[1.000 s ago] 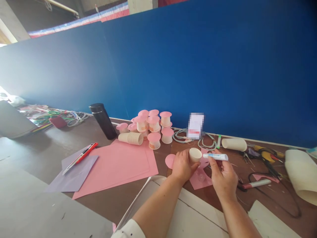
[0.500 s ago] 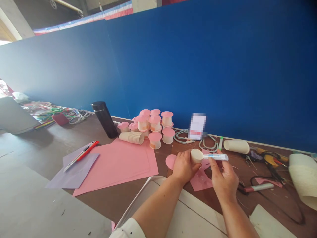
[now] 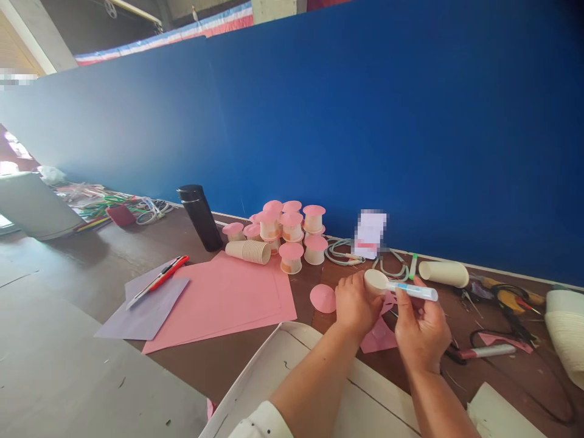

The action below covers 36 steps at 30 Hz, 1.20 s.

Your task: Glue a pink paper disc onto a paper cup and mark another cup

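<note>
Head view. Small paper cup: cream-white, short, tipped on its side with its round end facing right; held above the brown worktop, just right of a loose pink paper disc.

Glue pen: slim white barrel with a light blue band, lying nearly level, its left tip touching the cup's round end.

Left hand: fingers curled round the cup from below and behind, thumb up along its near side; forearm runs in from the lower middle, with a white cuff at the frame's bottom edge.

Right hand: closed on the glue pen, pinching the barrel between thumb and fingertips, palm turned toward the left hand; the two hands sit close together, the cup between them.

Under the hands: pink paper offcuts on the worktop.

Left of the hands: large pink paper sheets; a lilac sheet carrying a red utility knife.

Behind: a cluster of pink-capped cups; a stack of plain paper cups lying on its side; a black flask upright.

Right: a paper cup stack on its side, a red-tipped marker, tools and black cable. Blue partition backs the worktop.
</note>
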Each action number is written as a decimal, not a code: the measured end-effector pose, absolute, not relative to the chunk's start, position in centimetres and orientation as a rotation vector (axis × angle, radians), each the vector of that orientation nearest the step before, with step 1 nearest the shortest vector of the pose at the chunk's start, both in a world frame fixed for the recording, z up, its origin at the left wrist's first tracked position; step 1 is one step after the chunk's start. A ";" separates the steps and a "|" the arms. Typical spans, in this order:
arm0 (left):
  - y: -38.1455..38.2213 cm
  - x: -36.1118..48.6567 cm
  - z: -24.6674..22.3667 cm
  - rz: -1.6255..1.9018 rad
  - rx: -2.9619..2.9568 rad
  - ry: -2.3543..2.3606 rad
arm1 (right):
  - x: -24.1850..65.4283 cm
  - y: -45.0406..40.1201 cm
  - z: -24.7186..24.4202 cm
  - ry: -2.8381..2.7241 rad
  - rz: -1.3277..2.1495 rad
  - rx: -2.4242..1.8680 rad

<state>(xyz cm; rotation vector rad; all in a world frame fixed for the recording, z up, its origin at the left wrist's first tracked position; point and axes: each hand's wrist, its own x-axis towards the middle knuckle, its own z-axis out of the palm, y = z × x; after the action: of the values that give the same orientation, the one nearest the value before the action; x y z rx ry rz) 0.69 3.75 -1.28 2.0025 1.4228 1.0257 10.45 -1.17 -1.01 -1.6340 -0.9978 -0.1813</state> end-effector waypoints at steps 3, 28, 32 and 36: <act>3.8 1.2 -1.8 1.019 2.007 1.406 | 10.6 -1.4 -0.7 -0.969 -0.203 -1.669; 4.1 0.4 -1.7 0.982 2.032 1.318 | 10.9 -1.2 -0.1 -0.958 -0.177 -1.751; 3.8 -0.1 -1.1 0.962 2.024 1.316 | 10.8 -1.3 0.0 -0.942 -0.182 -1.760; 3.7 -0.4 -1.0 0.858 2.038 1.319 | 10.9 -1.3 -0.1 -0.946 -0.159 -1.764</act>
<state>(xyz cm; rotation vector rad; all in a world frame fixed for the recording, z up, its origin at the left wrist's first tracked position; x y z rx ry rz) -0.38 3.67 -0.99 2.0381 1.3192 0.8584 10.88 -1.33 -0.08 -1.7640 -0.9461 -0.1586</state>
